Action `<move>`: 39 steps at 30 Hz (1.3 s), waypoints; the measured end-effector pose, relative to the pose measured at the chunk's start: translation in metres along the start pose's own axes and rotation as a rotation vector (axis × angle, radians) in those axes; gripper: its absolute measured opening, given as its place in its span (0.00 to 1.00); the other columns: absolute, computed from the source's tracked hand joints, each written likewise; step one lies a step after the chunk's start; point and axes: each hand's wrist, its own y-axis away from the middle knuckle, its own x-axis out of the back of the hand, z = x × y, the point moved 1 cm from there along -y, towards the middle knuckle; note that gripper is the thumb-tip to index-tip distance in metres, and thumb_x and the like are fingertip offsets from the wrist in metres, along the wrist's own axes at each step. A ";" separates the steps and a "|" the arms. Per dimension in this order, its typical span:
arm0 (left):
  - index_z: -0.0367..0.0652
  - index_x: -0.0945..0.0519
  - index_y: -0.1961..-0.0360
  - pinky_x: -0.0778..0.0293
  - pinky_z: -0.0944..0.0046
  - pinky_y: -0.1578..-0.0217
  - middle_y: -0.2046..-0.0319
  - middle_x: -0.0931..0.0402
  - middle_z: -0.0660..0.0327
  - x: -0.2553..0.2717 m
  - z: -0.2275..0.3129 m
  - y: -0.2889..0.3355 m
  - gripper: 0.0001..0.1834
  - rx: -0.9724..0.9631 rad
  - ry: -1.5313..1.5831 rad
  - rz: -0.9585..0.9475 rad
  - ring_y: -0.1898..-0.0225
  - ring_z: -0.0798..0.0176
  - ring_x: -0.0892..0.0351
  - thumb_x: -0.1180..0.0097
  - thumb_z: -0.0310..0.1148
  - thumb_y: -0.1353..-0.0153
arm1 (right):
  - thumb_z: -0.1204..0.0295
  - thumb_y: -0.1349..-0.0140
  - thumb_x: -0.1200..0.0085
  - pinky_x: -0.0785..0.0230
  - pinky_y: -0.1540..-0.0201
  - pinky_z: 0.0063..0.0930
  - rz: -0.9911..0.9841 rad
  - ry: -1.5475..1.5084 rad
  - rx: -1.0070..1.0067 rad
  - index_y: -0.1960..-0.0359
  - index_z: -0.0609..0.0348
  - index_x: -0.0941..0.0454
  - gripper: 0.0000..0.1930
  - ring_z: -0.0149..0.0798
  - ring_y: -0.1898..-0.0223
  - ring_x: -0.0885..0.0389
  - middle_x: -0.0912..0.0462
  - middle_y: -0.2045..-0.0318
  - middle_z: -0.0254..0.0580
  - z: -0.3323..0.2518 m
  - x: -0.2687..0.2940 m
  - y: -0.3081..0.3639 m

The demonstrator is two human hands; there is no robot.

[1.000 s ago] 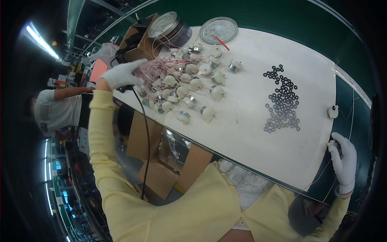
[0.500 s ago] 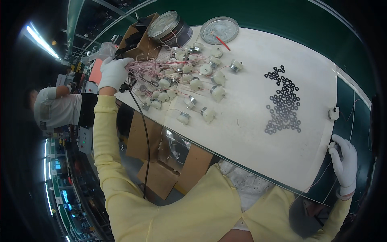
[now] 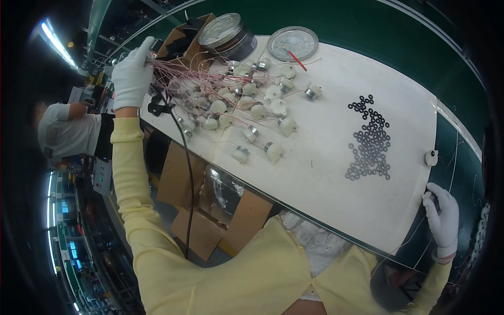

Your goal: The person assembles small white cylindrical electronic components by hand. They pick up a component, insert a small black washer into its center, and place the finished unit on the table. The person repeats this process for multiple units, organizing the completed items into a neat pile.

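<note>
At the far left of the table, my white-gloved left hand (image 3: 131,79) is closed at the ends of a bundle of pink and red wires (image 3: 181,76). The wires run to a heap of small round motors (image 3: 257,111) with white caps and metal bodies. By the table's right edge, my gloved right hand (image 3: 445,218) pinches a small motor (image 3: 426,196). Only its pale tip shows; the fingers hide the rest. A thin wire trails below that hand. Just beyond it, another small motor (image 3: 430,157) stands at the table edge.
Black ring-shaped parts (image 3: 370,144) lie scattered across the white tabletop (image 3: 315,194). A round tin (image 3: 228,37), a metal lid (image 3: 293,43) with a red stick (image 3: 297,61), and a cardboard box (image 3: 176,39) stand at the back. An open carton (image 3: 181,176) is below; a person (image 3: 71,126) is at left.
My left hand has moved left and slightly up, at the wire ends. The right hand stays by the right edge, still pinching the motor. The whole view has shifted slightly.
</note>
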 end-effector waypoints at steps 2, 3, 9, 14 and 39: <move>0.59 0.16 0.42 0.21 0.57 0.55 0.59 0.13 0.59 0.004 -0.003 -0.006 0.18 0.227 0.019 -0.161 0.57 0.51 0.14 0.40 0.37 0.34 | 0.77 0.38 0.42 0.32 0.68 0.30 -0.005 0.024 0.003 0.49 0.65 0.20 0.15 0.36 0.75 0.23 0.21 0.72 0.39 -0.002 0.002 0.000; 0.58 0.15 0.43 0.21 0.57 0.54 0.59 0.13 0.58 0.005 -0.006 -0.007 0.17 0.340 0.025 -0.243 0.56 0.51 0.13 0.42 0.39 0.31 | 0.77 0.38 0.42 0.32 0.68 0.30 -0.004 0.036 0.013 0.49 0.65 0.20 0.15 0.36 0.75 0.23 0.21 0.72 0.39 -0.004 0.002 -0.001; 0.49 0.16 0.41 0.23 0.63 0.48 0.50 0.13 0.55 -0.008 -0.035 -0.004 0.19 0.245 0.544 -0.117 0.52 0.60 0.14 0.48 0.39 0.29 | 0.77 0.38 0.42 0.33 0.68 0.30 0.013 0.052 0.056 0.49 0.65 0.20 0.15 0.36 0.76 0.24 0.21 0.72 0.39 0.000 -0.001 -0.002; 0.35 0.18 0.41 0.26 0.64 0.42 0.41 0.18 0.54 -0.009 -0.051 -0.010 0.22 0.392 1.060 -0.255 0.46 0.63 0.18 0.48 0.29 0.34 | 0.77 0.39 0.42 0.33 0.68 0.31 0.002 0.063 0.046 0.49 0.64 0.20 0.16 0.37 0.76 0.24 0.21 0.72 0.39 -0.004 0.001 -0.003; 0.49 0.14 0.44 0.22 0.62 0.53 0.62 0.14 0.60 0.013 -0.012 -0.034 0.25 -0.029 0.436 -0.101 0.61 0.61 0.16 0.45 0.22 0.43 | 0.76 0.38 0.40 0.31 0.70 0.27 -0.034 0.085 0.072 0.47 0.65 0.20 0.17 0.33 0.78 0.22 0.19 0.71 0.39 -0.009 0.003 -0.009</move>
